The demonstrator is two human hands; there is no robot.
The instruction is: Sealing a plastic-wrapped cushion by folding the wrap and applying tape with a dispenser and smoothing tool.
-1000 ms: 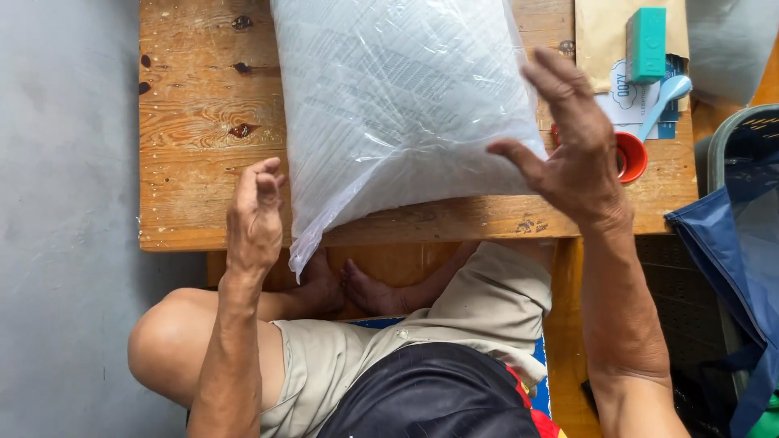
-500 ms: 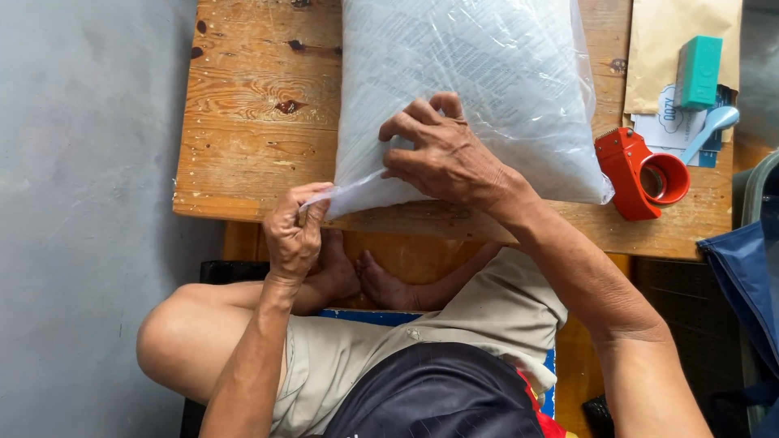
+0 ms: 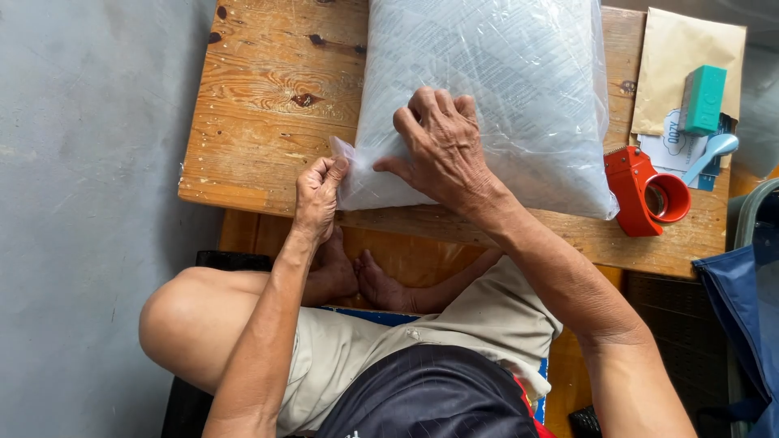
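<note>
A large clear plastic bag (image 3: 503, 89) stuffed with white material lies on a low wooden table (image 3: 268, 97). My left hand (image 3: 318, 195) pinches the bag's near left corner at the table's front edge. My right hand (image 3: 442, 150) lies flat on the bag's near end, fingers spread, pressing it down just right of that corner.
A red tape dispenser (image 3: 645, 191) sits at the bag's right, near the front edge. Behind it lie a brown envelope (image 3: 677, 49), a teal box (image 3: 702, 99) and a light blue spoon-like tool (image 3: 712, 150). A blue bag (image 3: 742, 312) stands at right; grey floor at left.
My right hand came down from the bag's right side onto its near end. My left hand rose from below the table edge and took hold of the bag's corner.
</note>
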